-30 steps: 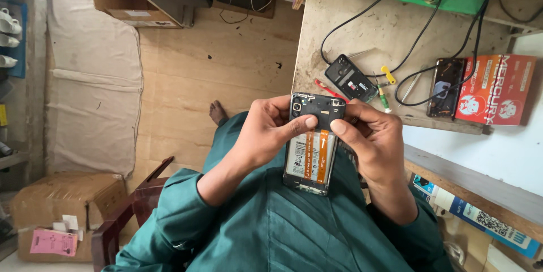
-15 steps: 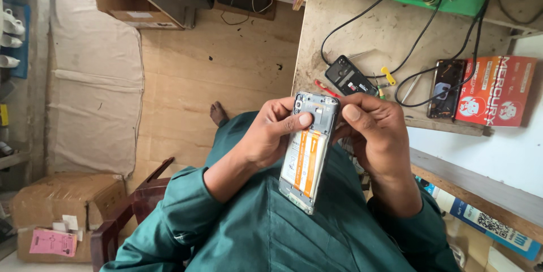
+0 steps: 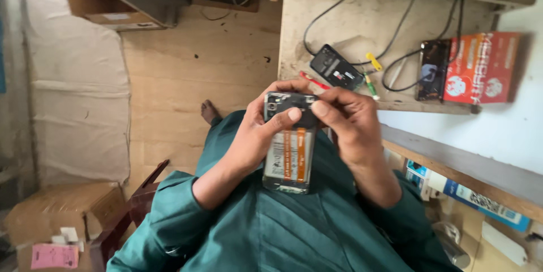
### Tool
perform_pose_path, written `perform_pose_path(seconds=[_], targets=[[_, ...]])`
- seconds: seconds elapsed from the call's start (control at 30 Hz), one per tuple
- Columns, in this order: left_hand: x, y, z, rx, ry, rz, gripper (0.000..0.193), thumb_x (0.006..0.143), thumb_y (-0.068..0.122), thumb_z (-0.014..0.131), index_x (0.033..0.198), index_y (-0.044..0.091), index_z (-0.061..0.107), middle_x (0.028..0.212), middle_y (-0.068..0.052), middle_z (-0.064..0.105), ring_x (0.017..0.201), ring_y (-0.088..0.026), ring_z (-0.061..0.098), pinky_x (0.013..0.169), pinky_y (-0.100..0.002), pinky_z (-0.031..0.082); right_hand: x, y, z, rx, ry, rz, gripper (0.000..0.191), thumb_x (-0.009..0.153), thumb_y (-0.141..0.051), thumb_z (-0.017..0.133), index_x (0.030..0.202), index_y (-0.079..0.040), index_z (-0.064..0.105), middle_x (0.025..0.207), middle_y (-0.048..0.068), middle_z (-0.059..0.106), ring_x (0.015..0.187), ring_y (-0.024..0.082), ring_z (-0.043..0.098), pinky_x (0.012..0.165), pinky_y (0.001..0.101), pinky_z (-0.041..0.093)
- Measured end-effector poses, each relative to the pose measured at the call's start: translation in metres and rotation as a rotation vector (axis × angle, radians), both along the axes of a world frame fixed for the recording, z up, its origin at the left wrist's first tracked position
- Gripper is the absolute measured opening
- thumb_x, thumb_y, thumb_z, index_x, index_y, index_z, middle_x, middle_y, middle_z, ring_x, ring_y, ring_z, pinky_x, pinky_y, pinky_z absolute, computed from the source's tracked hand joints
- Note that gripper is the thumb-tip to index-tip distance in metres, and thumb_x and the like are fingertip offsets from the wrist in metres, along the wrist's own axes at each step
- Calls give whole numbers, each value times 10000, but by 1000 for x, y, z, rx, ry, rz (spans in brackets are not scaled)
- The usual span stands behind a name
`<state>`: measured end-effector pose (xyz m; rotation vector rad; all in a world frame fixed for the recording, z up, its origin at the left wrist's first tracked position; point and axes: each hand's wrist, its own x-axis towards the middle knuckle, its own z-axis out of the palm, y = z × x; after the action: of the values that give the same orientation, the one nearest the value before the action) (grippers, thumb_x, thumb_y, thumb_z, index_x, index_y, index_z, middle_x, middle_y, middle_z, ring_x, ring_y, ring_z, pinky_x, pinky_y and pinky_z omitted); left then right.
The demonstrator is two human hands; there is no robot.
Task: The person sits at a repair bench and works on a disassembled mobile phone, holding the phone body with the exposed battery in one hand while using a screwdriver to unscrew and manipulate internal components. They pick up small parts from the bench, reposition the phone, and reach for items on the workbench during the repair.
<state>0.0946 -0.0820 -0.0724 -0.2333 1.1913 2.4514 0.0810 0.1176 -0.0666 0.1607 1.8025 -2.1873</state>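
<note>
head view: both hands [image 3: 266, 136] grip opened phone [image 3: 289, 147].

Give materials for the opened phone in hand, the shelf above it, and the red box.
Opened phone: apparently plastic or metal frame, matte dark cover up top, foil-like battery wrap with orange strips; both thumbs press it.
Shelf: raw plywood or board, pale, scuffed, unfinished.
Red box: printed cardboard, slightly glossy, creased edges.
</note>
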Motion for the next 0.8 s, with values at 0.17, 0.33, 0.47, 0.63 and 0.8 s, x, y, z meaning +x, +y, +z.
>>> perform_pose_path(seconds=[0.17, 0.33, 0.47, 0.63, 0.8], targets=[[-2, 6, -10, 152, -156, -91, 328, 1042, 169, 641, 1266, -67, 679, 1039, -129, 747, 898, -177, 712, 800, -318, 581, 0, 6, -2, 63, -42, 57, 192, 978, -132, 707, 1083, 27, 732, 885, 46, 741, 746, 86, 678, 663, 246, 568], [-2, 8, -14, 155, -254, -73, 381, 1025, 193, 583, 1295, -66, 652, 1060, -178, 758, 943, -240, 750, 838, -357, 618, 5, 48, -20, 138, -57, 38, 214, 974, -152, 692, 1086, 23, 745, 799, 85, 740, 668, 124, 705, 615, 270, 586], [2, 3, -10, 215, -285, -1, 428, 1014, 221, 558, 1323, -74, 595, 1044, -223, 751, 914, -312, 769, 807, -412, 634, -11, 108, -77, 350, 19, -243, 155, 995, -104, 729, 1079, 25, 723, 865, 84, 732, 694, 115, 665, 650, 252, 543], [13, 11, -9, 196, -261, 102, 459, 1036, 228, 569, 1364, -93, 588, 1046, -229, 731, 908, -317, 750, 794, -440, 625, -31, 144, -155, 840, 263, -130, 117, 933, -26, 770, 1047, 0, 771, 899, 77, 740, 727, 111, 669, 666, 271, 527], [30, 36, -12, 239, -279, 174, 479, 1031, 239, 578, 1368, -102, 574, 1041, -225, 728, 894, -305, 746, 817, -457, 632, -44, 153, -187, 960, 370, -46, 119, 882, -8, 795, 996, -21, 765, 888, 98, 715, 685, 176, 685, 647, 305, 539]])
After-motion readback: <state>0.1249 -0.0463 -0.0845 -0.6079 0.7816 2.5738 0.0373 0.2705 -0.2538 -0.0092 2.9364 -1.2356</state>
